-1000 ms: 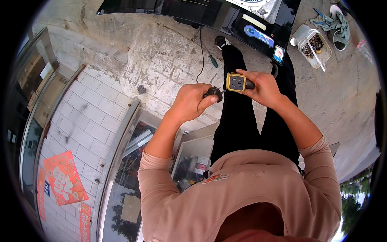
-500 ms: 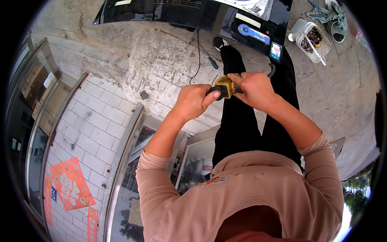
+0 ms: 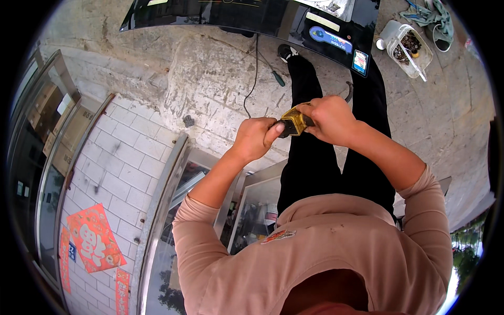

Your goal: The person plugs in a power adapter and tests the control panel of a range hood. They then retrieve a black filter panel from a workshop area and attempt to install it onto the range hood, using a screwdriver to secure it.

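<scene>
Over my legs, both hands hold a blocky yellow-and-black part (image 3: 295,122) between them; I cannot make out its exact kind. My left hand (image 3: 254,139) is closed on its dark left end, with the thumb pressed along the top. My right hand (image 3: 331,121) is wrapped round the yellow right side and hides much of it. A dark curved piece (image 3: 350,92) shows beyond my right knuckles; whether it joins the held part is hidden. A black glass cooktop (image 3: 252,18) lies ahead of my hands.
A screwdriver (image 3: 278,78) with a green handle lies near my shoe (image 3: 286,52), beside a dark cable (image 3: 255,79). At the far right stands a white plastic tub (image 3: 400,39) with small dark pieces, near a grey-green cloth (image 3: 430,18). A glass-sided cabinet (image 3: 252,210) is at my left.
The held part has tilted, its left end now a little lower, and my left hand has dropped slightly. My right hand has turned slightly round it. Both hands keep their hold.
</scene>
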A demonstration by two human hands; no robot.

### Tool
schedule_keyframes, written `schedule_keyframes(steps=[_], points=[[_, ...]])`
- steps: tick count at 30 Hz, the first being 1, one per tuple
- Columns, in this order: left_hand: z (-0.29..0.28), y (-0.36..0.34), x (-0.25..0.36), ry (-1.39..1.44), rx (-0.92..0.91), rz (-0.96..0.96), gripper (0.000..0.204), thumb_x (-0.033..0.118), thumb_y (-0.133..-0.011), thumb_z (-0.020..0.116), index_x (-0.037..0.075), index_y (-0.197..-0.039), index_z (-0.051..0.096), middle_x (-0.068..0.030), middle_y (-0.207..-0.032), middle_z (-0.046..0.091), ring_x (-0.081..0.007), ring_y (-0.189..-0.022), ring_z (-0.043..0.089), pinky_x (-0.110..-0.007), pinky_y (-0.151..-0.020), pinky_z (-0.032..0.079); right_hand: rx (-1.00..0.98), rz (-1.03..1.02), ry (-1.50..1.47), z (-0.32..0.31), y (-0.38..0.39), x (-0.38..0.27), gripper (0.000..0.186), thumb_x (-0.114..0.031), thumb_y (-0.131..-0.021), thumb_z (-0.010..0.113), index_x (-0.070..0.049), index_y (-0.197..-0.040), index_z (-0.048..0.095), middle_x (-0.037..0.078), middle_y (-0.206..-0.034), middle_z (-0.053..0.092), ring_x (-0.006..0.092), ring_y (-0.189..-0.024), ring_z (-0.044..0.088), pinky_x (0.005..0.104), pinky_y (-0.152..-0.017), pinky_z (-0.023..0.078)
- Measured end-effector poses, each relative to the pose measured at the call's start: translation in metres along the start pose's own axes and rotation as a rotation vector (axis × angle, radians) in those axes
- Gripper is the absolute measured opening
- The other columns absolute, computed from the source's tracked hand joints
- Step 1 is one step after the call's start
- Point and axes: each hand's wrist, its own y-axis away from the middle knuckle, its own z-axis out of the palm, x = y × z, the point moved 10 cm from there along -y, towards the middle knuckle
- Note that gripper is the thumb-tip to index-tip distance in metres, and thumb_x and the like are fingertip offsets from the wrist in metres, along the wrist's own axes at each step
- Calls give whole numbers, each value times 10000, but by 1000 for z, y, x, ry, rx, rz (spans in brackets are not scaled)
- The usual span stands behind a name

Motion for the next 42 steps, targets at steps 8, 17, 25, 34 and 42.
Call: schedule_keyframes(steps=[8, 17, 25, 34, 42], points=[[9, 0, -14, 127, -90, -73, 672, 561, -968, 317, 1, -775, 636, -219, -717, 611, -434, -730, 583, -463, -656, 468, -141, 75, -75, 14, 1, 7, 413, -206, -637, 793, -80, -1012, 675, 91, -686, 625, 301, -673, 635, 409, -604, 486], [24, 6, -26, 364, -196, -118, 719, 579, -975, 267, -7, -720, 595, -178, -616, 561, -360, -632, 575, -418, -622, 457, -156, 100, -175, 18, -4, 12, 254, -184, -591, 781, -85, -805, 687, 84, -636, 633, 317, -671, 642, 422, -596, 490], [37, 7, -39, 508, -190, -231, 751, 653, -950, 260, 12, -671, 536, -76, -580, 510, -226, -562, 503, -350, -564, 411, -220, 162, -250, 23, -4, 20, 278, -218, -580, 814, -93, -807, 712, 90, -639, 640, 314, -675, 648, 413, -606, 496], [10, 0, -50, 1133, -82, -157, 687, 709, -807, 562, 40, -962, 526, -52, -836, 524, -142, -733, 492, -265, -687, 419, -351, 151, -257, 20, -17, 34, 534, -388, -591, 854, -33, -930, 642, 119, -761, 657, 317, -758, 651, 404, -636, 482], [-28, -12, 17, 360, 276, 19, 614, 128, -628, 864, -5, -1120, 523, -117, -1061, 555, -245, -994, 568, -325, -874, 458, 11, 51, -136, -26, -22, 17, 492, -289, -595, 852, -50, -961, 625, 116, -924, 640, 311, -871, 621, 399, -698, 479]])
